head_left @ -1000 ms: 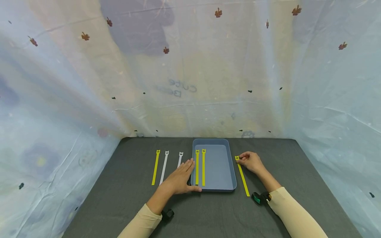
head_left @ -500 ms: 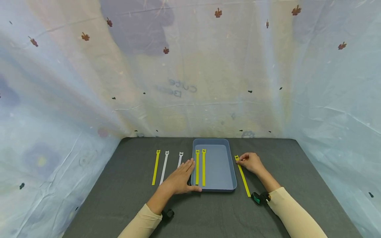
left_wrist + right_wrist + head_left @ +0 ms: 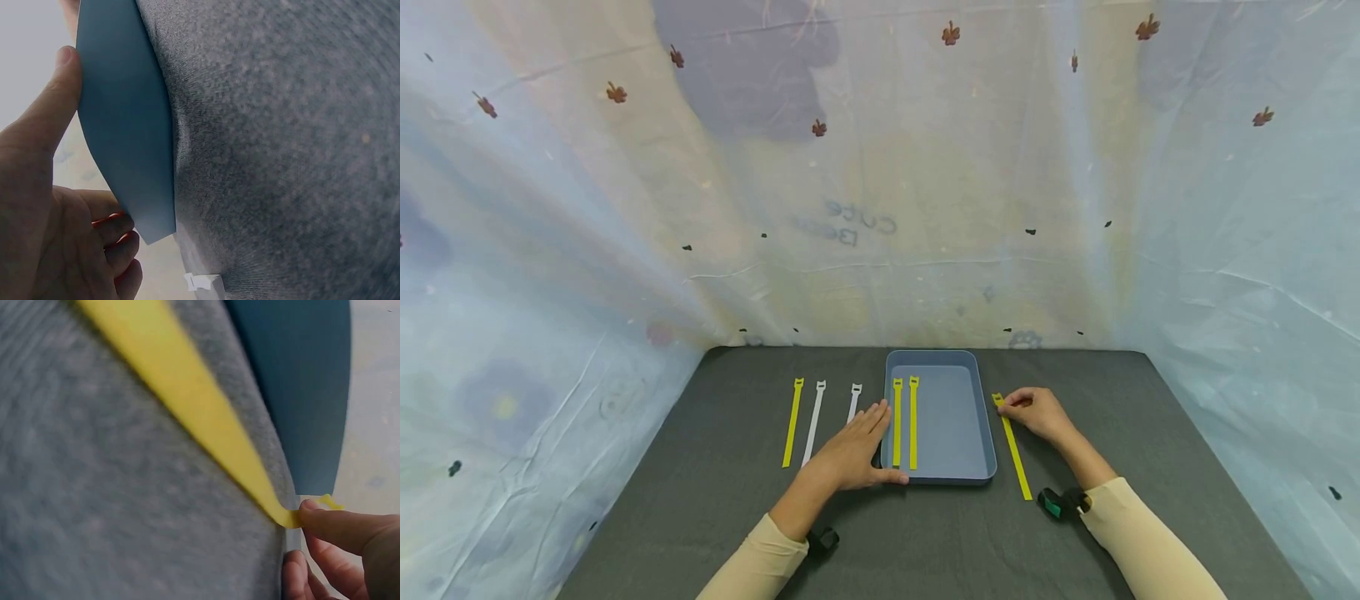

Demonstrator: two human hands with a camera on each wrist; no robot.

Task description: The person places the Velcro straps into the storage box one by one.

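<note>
A blue-grey tray point(image 3: 955, 417) lies on the dark cloth, with two yellow hook-and-loop cable ties point(image 3: 897, 429) side by side along its left part. My left hand point(image 3: 853, 450) rests against the tray's near-left corner, its fingers on the left rim and its thumb along the front edge. In the left wrist view the thumb touches the tray's outer wall point(image 3: 125, 125). Right of the tray, my right hand point(image 3: 1036, 412) pinches another yellow cable tie point(image 3: 1017, 458) just below its slotted head. The rest of that tie slants toward the person, as the right wrist view also shows.
Left of the tray lie a yellow cable tie point(image 3: 792, 425) and two white cable ties point(image 3: 813, 421), one partly hidden behind my left hand. A dark grey cloth point(image 3: 940, 542) covers the table. Pale patterned curtain point(image 3: 880, 300) encloses the back and sides.
My right hand and the pinched yellow cable tie have shifted slightly toward the person and to the right. The left hand and tray have stayed in place.
</note>
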